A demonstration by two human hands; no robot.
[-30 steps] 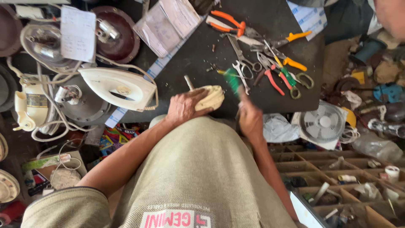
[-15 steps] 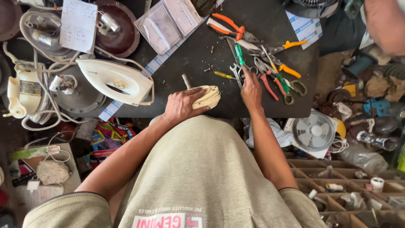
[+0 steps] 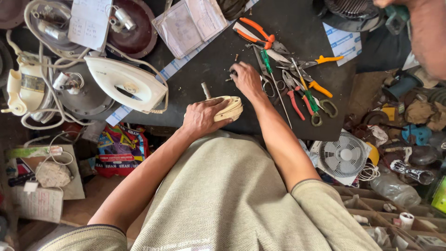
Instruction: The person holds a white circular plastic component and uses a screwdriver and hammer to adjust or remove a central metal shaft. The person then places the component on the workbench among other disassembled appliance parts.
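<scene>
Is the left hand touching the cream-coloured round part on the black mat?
Touching. The head view shows the left hand laid over the cream round part, fingers wrapped on its top.

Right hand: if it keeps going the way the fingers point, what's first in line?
The right hand points up and left across the black mat, fingertips at small dark bits. Beyond them the mat looks bare up to the clear plastic sleeve of papers, probably the first real object; depth unclear.

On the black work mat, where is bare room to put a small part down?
Bare black mat lies between the white clothes iron, the clear plastic sleeve of papers and the right hand. A second patch sits near the mat's right edge. The orange-handled pliers and scissors crowd the middle.
</scene>
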